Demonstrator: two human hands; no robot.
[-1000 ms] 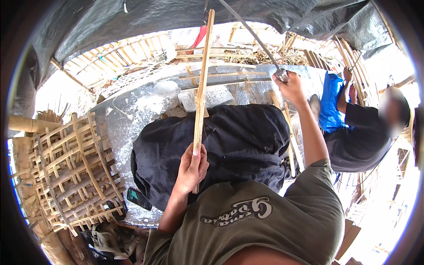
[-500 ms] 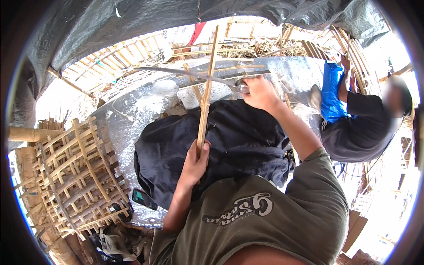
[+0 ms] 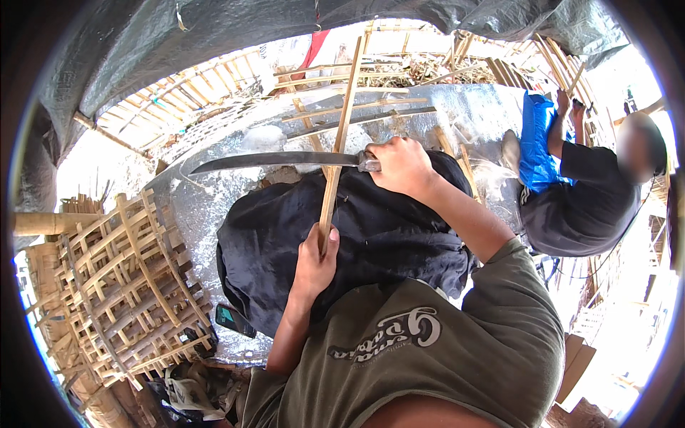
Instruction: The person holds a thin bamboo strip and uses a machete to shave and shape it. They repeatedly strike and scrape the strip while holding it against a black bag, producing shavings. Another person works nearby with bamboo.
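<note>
My left hand [image 3: 317, 262] is closed round the lower end of a long split bamboo strip [image 3: 344, 128], which slants up and away over my lap. In my right hand [image 3: 403, 167] is the handle of a machete [image 3: 275, 160]; its long dark blade points left and crosses the strip partway along. Whether the edge touches the bamboo or bites into it, I cannot tell. Dark cloth [image 3: 278, 228] covers my legs under both hands.
Several bamboo strips [image 3: 357, 113] lie on the grey floor ahead. A woven bamboo lattice [image 3: 132, 285] stands at the left, near a phone [image 3: 234, 320]. On the right, a seated person [image 3: 589, 192] in dark clothes handles a strip beside a blue bag [image 3: 536, 139]. Grey tarpaulin [image 3: 214, 36] hangs overhead.
My right hand has brought the machete nearer to me along the strip, and its blade now lies closer to level. My left hand keeps its hold. The person's hands at right have shifted.
</note>
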